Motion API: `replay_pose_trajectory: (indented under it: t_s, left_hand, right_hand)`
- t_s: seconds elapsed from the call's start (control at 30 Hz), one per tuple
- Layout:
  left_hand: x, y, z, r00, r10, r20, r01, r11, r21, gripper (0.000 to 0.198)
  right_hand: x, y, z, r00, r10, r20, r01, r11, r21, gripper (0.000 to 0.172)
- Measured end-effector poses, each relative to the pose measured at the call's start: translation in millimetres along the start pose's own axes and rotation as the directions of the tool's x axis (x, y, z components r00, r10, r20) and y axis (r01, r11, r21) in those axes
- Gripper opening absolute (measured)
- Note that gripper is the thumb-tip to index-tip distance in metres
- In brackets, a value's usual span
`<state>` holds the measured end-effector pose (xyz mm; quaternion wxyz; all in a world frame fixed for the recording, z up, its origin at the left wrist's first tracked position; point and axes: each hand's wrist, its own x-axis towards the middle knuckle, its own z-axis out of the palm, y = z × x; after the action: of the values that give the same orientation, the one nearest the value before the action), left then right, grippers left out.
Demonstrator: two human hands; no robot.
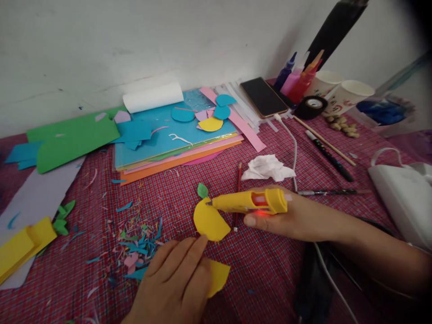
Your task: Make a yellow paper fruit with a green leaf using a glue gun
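My right hand is closed around a yellow hot glue gun, whose red light glows near its rear. The gun's nozzle touches the upper edge of a yellow half-round paper piece on the cloth. Beside that edge lies a small green paper leaf. My left hand has its fingers close together, fingertips on the lower edge of the same piece; its thumb is hidden. Another yellow paper piece shows partly from under this hand.
Paper scraps lie left of my hands. Behind are stacked coloured sheets, a phone and crumpled tissue. Paper cups and paint bottles stand back right. A white cable crosses the cloth near a white box.
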<state>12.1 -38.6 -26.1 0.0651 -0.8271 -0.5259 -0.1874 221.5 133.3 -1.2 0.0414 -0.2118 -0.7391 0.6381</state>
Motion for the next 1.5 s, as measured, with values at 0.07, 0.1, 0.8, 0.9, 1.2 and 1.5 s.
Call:
replay_pose_trajectory:
  t_s: [0.07, 0.1, 0.8, 0.9, 1.2, 1.5]
  left_hand:
    - [-1, 0, 1.1, 1.0, -0.002, 0.013, 0.002, 1.0, 0.01, 0.027]
    - [-1, 0, 1.8, 1.0, -0.003, 0.018, 0.003, 1.0, 0.008, 0.028]
    - [6, -3, 3.4, 0.995, -0.012, 0.103, 0.018, 0.998, -0.062, 0.023]
    - [5, -4, 2.6, 0.994, -0.004, 0.108, 0.011, 0.998, -0.066, 0.022]
    - [7, -5, 2.4, 0.991, 0.006, 0.133, 0.007, 0.995, -0.102, 0.017]
    - [6, -4, 0.4, 0.983, -0.014, 0.184, 0.042, 0.988, -0.146, 0.015]
  right_hand:
    - [0, 1, 0, 1.0, 0.001, 0.0, -0.001, 1.0, -0.018, 0.035]
    - [-1, 1, 0, 1.0, 0.004, -0.003, -0.005, 1.0, -0.02, 0.035]
    - [-7, -9, -4, 0.996, 0.085, -0.001, -0.084, 0.987, -0.137, 0.026]
    - [-9, -10, -6, 0.999, 0.043, 0.025, -0.04, 0.989, -0.141, 0.023]
    - [-17, -12, -13, 0.999, 0.011, 0.052, -0.003, 0.989, -0.151, 0.014]
    - [-23, -19, -20, 0.994, -0.014, 0.106, 0.043, 0.958, -0.284, 0.01]
